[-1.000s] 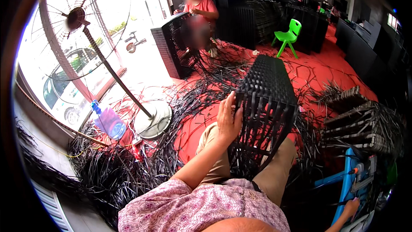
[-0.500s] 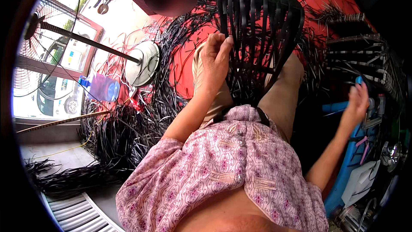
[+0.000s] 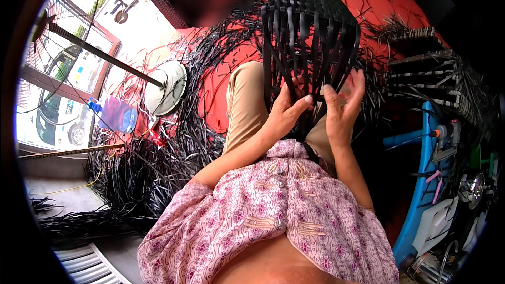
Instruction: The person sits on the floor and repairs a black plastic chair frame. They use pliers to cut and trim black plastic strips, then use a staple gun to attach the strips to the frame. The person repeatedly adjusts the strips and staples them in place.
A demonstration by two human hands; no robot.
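Observation:
A black woven basket (image 3: pixel 321 2) sits in front of me, its closed weave at the far end and long loose strips (image 3: pixel 315 37) running down toward my lap. My left hand (image 3: pixel 284 113) is among the lower ends of these strips, its fingers partly behind them and its thumb pointing right; it appears closed on black strips. Beside it, on the right, my right hand (image 3: pixel 343 113) is raised at the strips with thumb and fingers spread apart. Whether any strip touches its palm is hidden.
Piles of black strips (image 3: pixel 142 173) lie at left on the red floor (image 3: pixel 215 100). A fan stand (image 3: pixel 165 88) and a water bottle (image 3: pixel 117 114) stand there. At right are a blue plastic frame (image 3: pixel 415 200) and a partly woven piece (image 3: pixel 423 76). Another person sits at the far left.
My right hand has come from beside the blue frame to the basket's strips. My left hand has moved down and right to the strip ends. The view has shifted slightly.

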